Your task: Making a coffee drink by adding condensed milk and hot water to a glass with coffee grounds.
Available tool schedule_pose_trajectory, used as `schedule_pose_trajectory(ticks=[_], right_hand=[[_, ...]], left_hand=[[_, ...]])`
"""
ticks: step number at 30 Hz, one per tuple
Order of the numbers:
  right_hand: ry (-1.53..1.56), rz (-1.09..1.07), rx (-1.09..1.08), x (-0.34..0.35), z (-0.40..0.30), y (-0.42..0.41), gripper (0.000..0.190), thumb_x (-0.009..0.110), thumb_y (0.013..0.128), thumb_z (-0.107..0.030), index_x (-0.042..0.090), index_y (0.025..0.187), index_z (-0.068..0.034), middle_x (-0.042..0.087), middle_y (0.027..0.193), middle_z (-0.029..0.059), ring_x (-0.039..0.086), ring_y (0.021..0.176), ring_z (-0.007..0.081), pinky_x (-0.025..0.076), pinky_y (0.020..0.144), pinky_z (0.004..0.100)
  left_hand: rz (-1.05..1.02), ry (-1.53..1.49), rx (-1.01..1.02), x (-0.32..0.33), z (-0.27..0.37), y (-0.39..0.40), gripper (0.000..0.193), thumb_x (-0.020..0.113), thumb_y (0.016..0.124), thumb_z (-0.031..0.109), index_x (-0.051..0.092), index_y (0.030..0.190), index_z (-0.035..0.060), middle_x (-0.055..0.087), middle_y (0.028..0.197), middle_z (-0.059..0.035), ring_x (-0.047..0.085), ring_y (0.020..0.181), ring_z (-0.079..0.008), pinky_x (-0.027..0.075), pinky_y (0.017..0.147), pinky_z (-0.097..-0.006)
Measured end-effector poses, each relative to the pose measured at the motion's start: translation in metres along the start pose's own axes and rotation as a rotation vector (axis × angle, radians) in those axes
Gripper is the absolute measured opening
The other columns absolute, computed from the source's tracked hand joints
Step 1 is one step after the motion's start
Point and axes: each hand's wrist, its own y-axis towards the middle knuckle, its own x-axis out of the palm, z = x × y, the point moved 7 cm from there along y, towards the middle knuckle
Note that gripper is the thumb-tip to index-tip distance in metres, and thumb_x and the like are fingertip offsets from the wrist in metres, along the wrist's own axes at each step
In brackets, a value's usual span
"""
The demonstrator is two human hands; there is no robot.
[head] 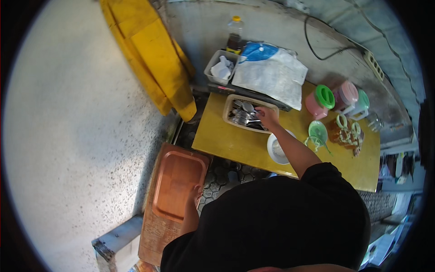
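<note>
My right hand (267, 117) reaches over a cream plastic basket (227, 115) of metal cutlery on the yellow table (217, 136). Its fingers pinch the handle of a spoon (248, 107) above several other spoons and forks (240, 120). Under my right forearm stands a white bowl (271, 149) with something pale inside, partly hidden by the arm. Lower down on the left, my left hand (195, 193) touches the right rim of a reddish-brown tray (170, 183). How its fingers close there is hard to make out.
Lidded pitchers (317, 102) and a green bowl (317, 131) stand at the table's right, beside amber-filled containers (340, 131). Behind the basket are a white-and-blue sack (272, 74), a tissue box (221, 69) and a bottle (235, 34). The tray lies on a worn wooden surface (159, 234).
</note>
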Motion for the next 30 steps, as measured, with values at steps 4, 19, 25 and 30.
schedule_pose_trajectory(ticks=[4,19,25,30], right_hand=[[0.333,-0.058,-0.025,-0.013,0.011,-0.009,0.031,0.062,0.080,-0.012,0.062,0.111,-0.007,0.066,0.096,0.0078,0.064,0.084,0.0171,0.049,0.073,0.0290],[0.511,1.119,0.756,-0.118,0.290,-0.321,0.025,0.056,0.083,-0.007,0.055,0.108,-0.003,0.056,0.092,0.0054,0.052,0.081,0.0144,0.044,0.076,0.0284],[0.358,0.604,0.528,-0.086,0.217,-0.252,0.071,0.080,0.061,-0.023,0.048,0.124,-0.011,0.054,0.108,0.0124,0.052,0.098,0.0269,0.045,0.084,0.0366],[0.160,0.486,0.427,-0.088,0.226,-0.214,0.061,0.082,0.061,-0.020,0.054,0.113,-0.005,0.060,0.107,0.0101,0.057,0.102,0.0219,0.046,0.085,0.0340]], left_hand=[[-0.332,0.193,0.201,0.060,0.086,-0.006,0.037,0.047,0.091,0.037,0.056,0.113,0.0087,0.061,0.098,-0.0042,0.057,0.068,-0.0136,0.045,0.061,-0.0250],[-0.802,0.539,0.223,0.342,0.215,-0.112,0.050,0.050,0.092,0.026,0.031,0.136,0.0126,0.044,0.129,-0.0073,0.062,0.083,-0.0177,0.051,0.071,-0.0288],[-0.724,0.334,0.261,0.396,0.198,-0.112,0.056,0.052,0.083,0.003,0.032,0.133,0.0149,0.048,0.117,-0.0053,0.060,0.090,-0.0215,0.055,0.070,-0.0341],[-0.692,0.276,0.368,0.398,0.199,-0.123,0.059,0.054,0.078,0.001,0.032,0.131,0.0153,0.049,0.117,-0.0071,0.059,0.093,-0.0224,0.055,0.071,-0.0366]])
